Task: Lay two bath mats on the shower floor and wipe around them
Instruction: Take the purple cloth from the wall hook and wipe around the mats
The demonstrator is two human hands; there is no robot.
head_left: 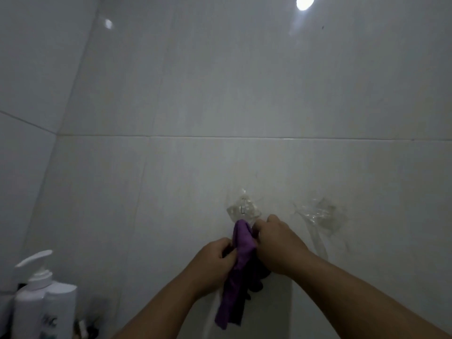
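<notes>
A purple cloth [241, 263] hangs down the white tiled wall just below a clear adhesive hook [243, 210]. My left hand [215, 260] grips the cloth's left side with curled fingers. My right hand [276, 243] pinches the cloth's upper right part close under the hook. The cloth's lower end dangles between my forearms. No bath mats and no shower floor are in view.
A second clear adhesive hook [322, 214] sits on the wall to the right. At the lower left stand a white pump bottle [31, 294] and a white tube-shaped bottle [60, 311]. A ceiling light reflects at the top of the glossy tiles.
</notes>
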